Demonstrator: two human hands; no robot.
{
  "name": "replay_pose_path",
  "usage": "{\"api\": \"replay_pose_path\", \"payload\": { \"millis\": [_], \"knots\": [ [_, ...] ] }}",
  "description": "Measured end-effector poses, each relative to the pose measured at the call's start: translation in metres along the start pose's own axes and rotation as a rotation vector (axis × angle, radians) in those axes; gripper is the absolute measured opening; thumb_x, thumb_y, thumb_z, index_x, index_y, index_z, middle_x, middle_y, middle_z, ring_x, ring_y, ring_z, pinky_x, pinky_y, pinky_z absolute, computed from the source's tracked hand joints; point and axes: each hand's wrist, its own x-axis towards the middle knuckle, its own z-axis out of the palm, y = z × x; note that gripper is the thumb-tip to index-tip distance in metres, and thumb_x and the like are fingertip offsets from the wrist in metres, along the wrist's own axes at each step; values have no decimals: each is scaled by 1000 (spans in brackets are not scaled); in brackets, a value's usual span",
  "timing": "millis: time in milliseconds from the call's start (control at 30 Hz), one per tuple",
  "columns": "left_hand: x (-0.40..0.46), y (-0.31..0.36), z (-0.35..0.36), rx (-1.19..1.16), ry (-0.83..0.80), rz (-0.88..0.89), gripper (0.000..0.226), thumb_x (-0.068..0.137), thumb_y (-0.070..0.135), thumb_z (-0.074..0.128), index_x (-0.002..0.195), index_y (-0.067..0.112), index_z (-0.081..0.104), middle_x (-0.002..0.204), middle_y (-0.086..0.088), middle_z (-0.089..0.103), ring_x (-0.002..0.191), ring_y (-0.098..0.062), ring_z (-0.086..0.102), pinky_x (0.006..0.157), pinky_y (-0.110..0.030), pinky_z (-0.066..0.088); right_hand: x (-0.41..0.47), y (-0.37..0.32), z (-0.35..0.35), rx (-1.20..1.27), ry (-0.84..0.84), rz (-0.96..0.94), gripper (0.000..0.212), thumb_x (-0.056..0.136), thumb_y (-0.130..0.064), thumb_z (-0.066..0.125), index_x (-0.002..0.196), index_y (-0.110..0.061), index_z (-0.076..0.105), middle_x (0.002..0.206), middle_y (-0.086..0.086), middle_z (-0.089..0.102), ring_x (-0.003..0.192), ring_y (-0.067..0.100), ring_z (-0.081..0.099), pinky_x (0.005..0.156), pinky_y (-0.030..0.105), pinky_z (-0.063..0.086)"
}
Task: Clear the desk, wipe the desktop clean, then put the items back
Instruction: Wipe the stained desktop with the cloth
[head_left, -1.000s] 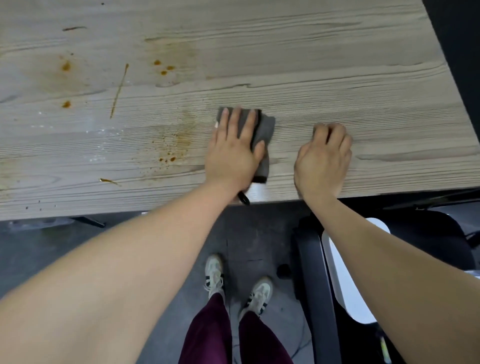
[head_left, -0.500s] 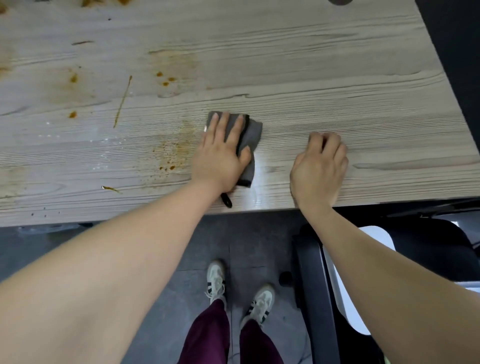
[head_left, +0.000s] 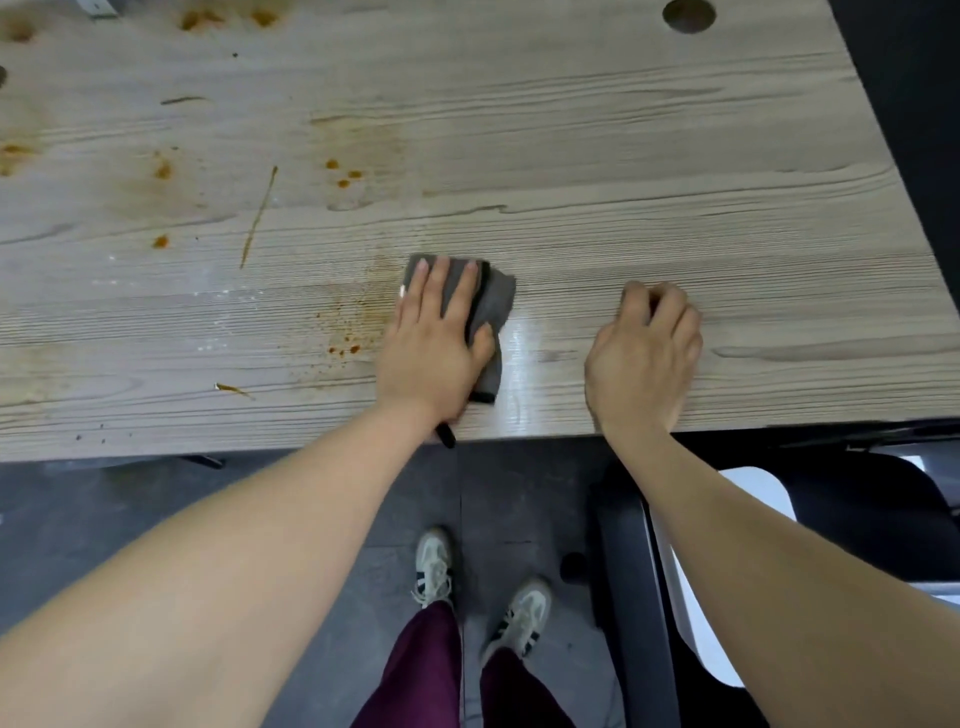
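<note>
A wood-grain desktop (head_left: 623, 156) fills the upper half of the head view. My left hand (head_left: 434, 343) presses flat, fingers straight, on a folded grey cloth (head_left: 493, 301) near the front edge. Orange-brown stains (head_left: 343, 332) lie just left of the cloth, and more spots (head_left: 343, 174) sit farther back. A wet sheen (head_left: 524, 353) shows right of the cloth. My right hand (head_left: 644, 353) rests on the desk to the right, fingers curled under, holding nothing that I can see.
A long brown streak (head_left: 258, 215) and stains mark the left half. A round cable hole (head_left: 689, 15) is at the back right. A black chair (head_left: 857, 519) with a white part stands below the desk's right front. My shoes (head_left: 431, 566) are on grey floor.
My left hand has slid the cloth leftward toward the orange stains. The right hand has stayed in place on the desk, and the view has tilted back a little.
</note>
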Motion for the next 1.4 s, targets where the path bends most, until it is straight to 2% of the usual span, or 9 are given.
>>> {"api": "replay_pose_path", "payload": {
  "millis": [167,367,500,600,700,767,867,1200,1400],
  "knots": [
    [22,6,1,6,20,-146,60,98,36,31,152,19,12,159,-11,7,147,-26,1,119,-37,1,0,0,0,-4,-6,1,35,85,-12,48,120,-8,53,123,17,50,107,35,46,90,42,39],
    [-46,43,8,-34,44,-5,64,90,43,26,150,20,24,157,-11,19,146,-26,13,116,-32,0,0,-1,-1,-1,0,2,35,84,-12,49,119,-7,53,120,18,51,104,35,47,87,43,39],
    [-20,22,3,-27,-37,114,66,89,50,21,151,27,15,159,-4,12,147,-21,4,116,-32,4,1,-1,-1,-3,-8,-7,34,85,-12,49,118,-7,54,120,18,51,104,36,47,87,43,39],
    [13,9,1,-43,-16,-42,60,97,43,31,152,25,14,159,-5,10,147,-22,1,118,-36,5,0,0,-1,-2,-7,-10,33,85,-11,50,118,-7,54,120,18,51,105,35,47,87,42,40],
    [0,21,7,-26,92,-129,59,94,38,25,150,17,24,157,-12,19,146,-28,12,118,-38,7,1,-1,-2,4,-9,-14,33,85,-11,49,117,-6,54,119,19,51,103,35,48,87,43,42],
    [-26,31,9,-28,112,-90,61,91,38,24,148,16,29,155,-13,23,145,-28,17,117,-37,9,1,-1,-3,-6,-8,-17,34,84,-12,47,117,-6,53,118,19,51,103,36,49,86,44,43],
    [-40,27,3,-42,4,-18,63,91,44,20,151,23,18,159,-6,13,147,-23,7,117,-33,2,0,-2,-3,1,-2,-14,34,84,-11,48,117,-6,53,117,19,52,103,37,49,88,45,43],
    [61,-9,-6,-32,-14,-107,58,99,39,29,152,24,10,160,-6,4,147,-21,-3,118,-35,-1,7,-5,-1,50,-73,34,38,81,-3,53,118,-7,54,123,17,48,110,33,42,95,40,31],
    [115,-19,-12,-45,11,-115,57,100,37,30,152,23,12,159,-7,6,147,-22,-2,118,-35,-1,45,-59,0,222,-57,-16,41,76,-1,55,116,-11,57,123,12,45,110,27,40,91,32,26]
  ]
}}
